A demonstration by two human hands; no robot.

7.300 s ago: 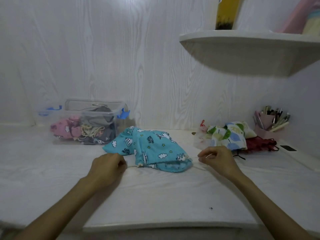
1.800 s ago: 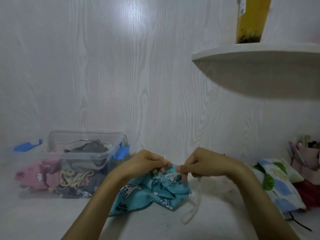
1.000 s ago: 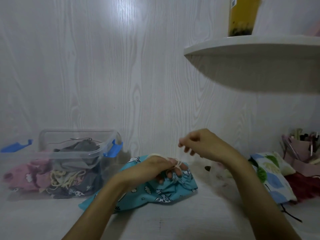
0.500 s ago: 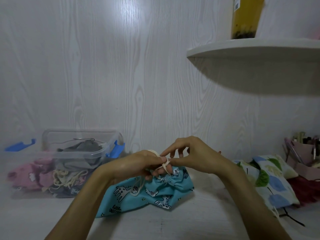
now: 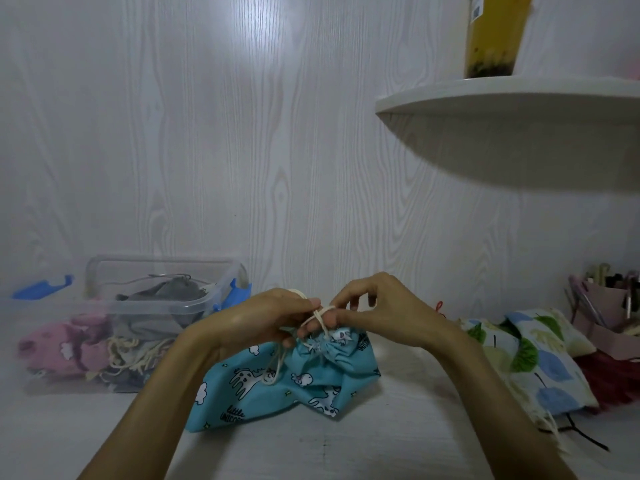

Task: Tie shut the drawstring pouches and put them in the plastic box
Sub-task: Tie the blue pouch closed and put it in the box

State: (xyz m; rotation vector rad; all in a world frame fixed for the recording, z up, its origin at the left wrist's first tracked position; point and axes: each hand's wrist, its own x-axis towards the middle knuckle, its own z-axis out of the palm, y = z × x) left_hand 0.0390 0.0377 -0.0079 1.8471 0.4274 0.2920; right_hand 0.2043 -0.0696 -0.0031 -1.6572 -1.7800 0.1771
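- Since half a second ago both hands barely shifted; right hand (image 5: 377,310) pinches cream cord (image 5: 320,315), left hand (image 5: 263,320) has it looped over fingers.
- Blue pouch (image 5: 277,386) lower centre on white desk (image 5: 398,438).
- Plastic box (image 5: 159,306) left; wood-grain wall (image 5: 242,133), shelf (image 5: 519,98) upper right.

The blue pouch (image 5: 242,386) reads "little UNICORN", its last letters seemingly hidden.

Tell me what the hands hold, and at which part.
Both left hand and right hand pinch the cream drawstring of the blue pouch, above its gathered mouth.
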